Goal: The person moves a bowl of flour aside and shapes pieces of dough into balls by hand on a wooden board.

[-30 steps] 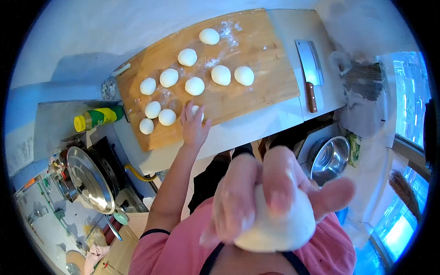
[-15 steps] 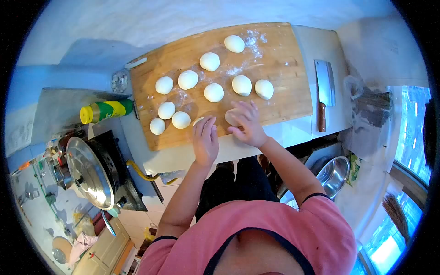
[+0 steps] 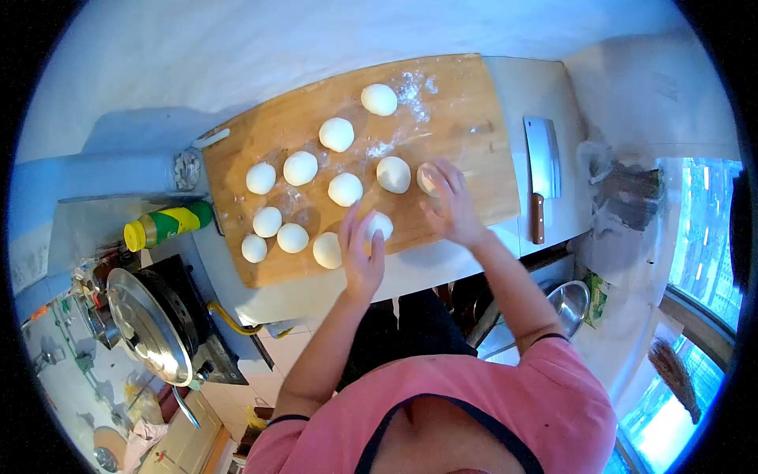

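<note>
Several round white dough balls lie in loose rows on a wooden board [image 3: 474,103] dusted with flour. My right hand [image 3: 455,207] curls over the rightmost dough ball [image 3: 427,180], its fingers and thumb around it and partly covering it. My left hand [image 3: 363,261] is open at the board's near edge, fingers apart and pointing away from me. It sits between a dough ball [image 3: 327,250] on its left and another dough ball [image 3: 380,227] just beyond its thumb; whether it touches either, I cannot tell.
A cleaver [image 3: 542,174] lies on the counter right of the board. To the left are a yellow-green bottle [image 3: 170,225] and a lidded pan [image 3: 150,325] on the stove. A metal bowl [image 3: 568,306] stands low on the right, below the counter.
My right hand has moved right and away from me, from the near-edge dough ball to the rightmost one. My left hand has shifted slightly right, uncovering the ball beside it. The view has tilted slightly.
</note>
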The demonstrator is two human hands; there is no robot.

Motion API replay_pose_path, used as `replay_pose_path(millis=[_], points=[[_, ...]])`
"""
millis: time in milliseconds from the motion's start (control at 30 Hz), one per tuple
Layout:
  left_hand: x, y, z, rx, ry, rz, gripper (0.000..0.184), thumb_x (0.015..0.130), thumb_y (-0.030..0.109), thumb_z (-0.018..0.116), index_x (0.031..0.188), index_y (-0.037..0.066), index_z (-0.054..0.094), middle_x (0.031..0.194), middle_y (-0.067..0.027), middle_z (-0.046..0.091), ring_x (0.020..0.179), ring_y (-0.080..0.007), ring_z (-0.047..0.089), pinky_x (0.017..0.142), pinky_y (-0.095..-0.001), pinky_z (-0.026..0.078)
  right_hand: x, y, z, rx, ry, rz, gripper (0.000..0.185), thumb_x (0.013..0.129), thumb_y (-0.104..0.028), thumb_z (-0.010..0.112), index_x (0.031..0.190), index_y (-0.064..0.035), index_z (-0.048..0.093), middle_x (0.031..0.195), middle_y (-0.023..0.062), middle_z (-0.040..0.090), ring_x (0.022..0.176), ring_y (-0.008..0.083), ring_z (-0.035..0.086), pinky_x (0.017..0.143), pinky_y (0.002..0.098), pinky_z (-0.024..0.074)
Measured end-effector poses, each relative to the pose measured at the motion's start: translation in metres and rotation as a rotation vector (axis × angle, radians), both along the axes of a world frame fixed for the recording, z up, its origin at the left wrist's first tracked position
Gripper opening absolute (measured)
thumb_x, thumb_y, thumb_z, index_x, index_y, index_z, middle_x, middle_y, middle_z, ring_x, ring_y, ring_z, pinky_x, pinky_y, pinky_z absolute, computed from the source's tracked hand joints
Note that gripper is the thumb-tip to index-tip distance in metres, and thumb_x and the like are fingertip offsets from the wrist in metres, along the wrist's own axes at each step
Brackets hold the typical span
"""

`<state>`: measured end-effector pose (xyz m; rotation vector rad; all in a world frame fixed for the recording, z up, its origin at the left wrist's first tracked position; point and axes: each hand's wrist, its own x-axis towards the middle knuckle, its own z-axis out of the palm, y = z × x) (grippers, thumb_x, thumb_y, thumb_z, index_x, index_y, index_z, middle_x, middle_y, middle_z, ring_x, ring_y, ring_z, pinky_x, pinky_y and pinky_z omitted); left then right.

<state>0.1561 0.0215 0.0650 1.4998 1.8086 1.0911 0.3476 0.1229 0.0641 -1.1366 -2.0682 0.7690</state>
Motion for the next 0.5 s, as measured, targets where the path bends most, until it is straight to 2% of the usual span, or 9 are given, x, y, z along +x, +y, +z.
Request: replay_pose_path(millis=[67, 133, 200, 233, 300, 333, 400, 433, 500], points=[[0.003, 0.036, 0.007, 0.002, 0.031, -0.143, 0.043, 0.081, 0.005, 0.063, 0.122, 0.004, 0.052, 0.138, -0.0208, 0.037, 0.126, -0.0381, 0.039, 0.101, -0.0426, 0.037, 0.017, 0.024, -0.001, 0.038, -0.294, 0.250, 0.055, 0.069, 0.000, 0.062, 0.122, -0.0053, 0.049, 0.129, 0.0160, 0.046, 0.114, 0.0389, 0.046, 0.097, 0.0468, 0.0382], [0.011, 0.066, -0.001, 0.050, 0.104, -0.174, 0.050, 0.077, 0.009, 0.069, 0.124, 0.007, 0.051, 0.137, -0.0188, 0.038, 0.125, -0.0397, 0.038, 0.102, -0.0448, 0.036, 0.021, 0.045, -0.002, 0.137, -0.341, 0.350, 0.058, 0.067, -0.001, 0.066, 0.123, -0.0061, 0.050, 0.123, 0.0148, 0.049, 0.112, 0.0362, 0.047, 0.098, 0.0455, 0.0389], [0.021, 0.091, -0.001, -0.048, 0.300, -0.220, 0.055, 0.072, 0.013, 0.073, 0.123, 0.007, 0.052, 0.138, -0.0182, 0.037, 0.126, -0.0408, 0.036, 0.103, -0.0471, 0.034, 0.028, 0.061, -0.004, -0.070, -0.339, 0.463, 0.059, 0.067, -0.005, 0.070, 0.123, -0.0050, 0.050, 0.118, 0.0151, 0.051, 0.107, 0.0343, 0.050, 0.094, 0.0437, 0.0418], [0.024, 0.099, -0.012, -0.034, 0.371, -0.216, 0.060, 0.073, 0.020, 0.074, 0.127, 0.008, 0.050, 0.135, -0.0166, 0.040, 0.124, -0.0362, 0.038, 0.102, -0.0453, 0.035, 0.028, 0.064, -0.003, -0.064, -0.338, 0.464, 0.059, 0.067, -0.005, 0.070, 0.123, -0.0050, 0.050, 0.118, 0.0151, 0.051, 0.107, 0.0343, 0.050, 0.094, 0.0437, 0.0418], [0.027, 0.106, -0.030, -0.067, 0.396, -0.258, 0.059, 0.070, 0.018, 0.075, 0.124, 0.010, 0.052, 0.135, -0.0163, 0.039, 0.123, -0.0367, 0.039, 0.101, -0.0464, 0.035, 0.025, 0.070, -0.001, -0.300, -0.110, 0.212, 0.053, 0.071, -0.010, 0.073, 0.119, -0.0046, 0.053, 0.116, 0.0150, 0.051, 0.103, 0.0322, 0.052, 0.092, 0.0407, 0.0437], [0.029, 0.110, -0.032, -0.107, 0.420, -0.304, 0.059, 0.068, 0.017, 0.076, 0.122, 0.012, 0.054, 0.135, -0.0159, 0.038, 0.122, -0.0371, 0.039, 0.100, -0.0474, 0.036, 0.019, 0.080, 0.005, -0.296, -0.111, 0.215, 0.053, 0.071, -0.010, 0.073, 0.119, -0.0046, 0.053, 0.116, 0.0150, 0.051, 0.103, 0.0322, 0.052, 0.092, 0.0407, 0.0437], [0.028, 0.110, -0.034, -0.100, 0.447, -0.304, 0.058, 0.067, 0.017, 0.076, 0.122, 0.013, 0.054, 0.134, -0.0152, 0.039, 0.121, -0.0360, 0.041, 0.099, -0.0472, 0.037, 0.006, 0.107, 0.013, -0.347, 0.044, -0.182, 0.049, 0.074, -0.014, 0.073, 0.118, -0.0047, 0.054, 0.115, 0.0148, 0.051, 0.099, 0.0318, 0.053, 0.090, 0.0398, 0.0444], [0.028, 0.109, -0.030, -0.092, 0.479, -0.309, 0.058, 0.067, 0.017, 0.076, 0.121, 0.014, 0.055, 0.132, -0.0144, 0.041, 0.119, -0.0350, 0.042, 0.098, -0.0469, 0.038, -0.001, 0.122, 0.011, -0.351, 0.046, -0.177, 0.049, 0.074, -0.014, 0.073, 0.118, -0.0047, 0.054, 0.115, 0.0148, 0.051, 0.099, 0.0318, 0.053, 0.090, 0.0398, 0.0444], [0.031, 0.106, -0.018, -0.103, 0.497, -0.283, 0.057, 0.067, 0.017, 0.075, 0.120, 0.014, 0.055, 0.131, -0.0139, 0.042, 0.118, -0.0348, 0.043, 0.097, -0.0473, 0.038, -0.015, 0.155, 0.003, -0.101, -0.072, -0.206, 0.054, 0.073, -0.022, 0.073, 0.121, -0.0071, 0.054, 0.114, 0.0169, 0.053, 0.104, 0.0331, 0.052, 0.089, 0.0411, 0.0428]])
